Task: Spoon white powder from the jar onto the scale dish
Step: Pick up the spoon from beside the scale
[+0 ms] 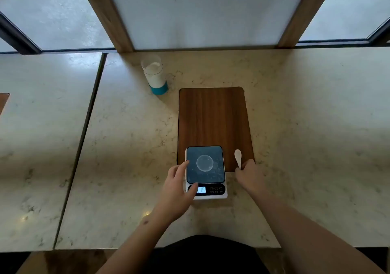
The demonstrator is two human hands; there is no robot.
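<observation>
- The scale (205, 172) sits at the near edge of a wooden board (213, 117); its front part with the lit display (201, 189) overhangs the board onto the marble counter (306, 126).
- A small clear round dish (204, 163) rests in the middle of the scale's dark platform. Pale specks lie scattered over the platform around the dish, mostly toward its right and near corner.
- The left hand (177, 191) lies at the left edge of the scale with its fingers spread and grasping nothing. The forefinger reaches the platform's left edge and the thumb lies over the display panel at the near-left corner.
- The right hand (250, 175) is at the board's near-right corner, its fingers closed around the handle of a white spoon (238, 157).
- The spoon's bowl points away from the person and lies just right of the scale, over the board; whether it touches the wood cannot be told.
- The jar (155, 74) stands upright on the counter just beyond the board's far-left corner, well apart from both hands. It is clear, with a teal base and no lid showing, and it holds white powder (153, 66) to well above half its height.
- The display's digits are too blurred to read.
</observation>
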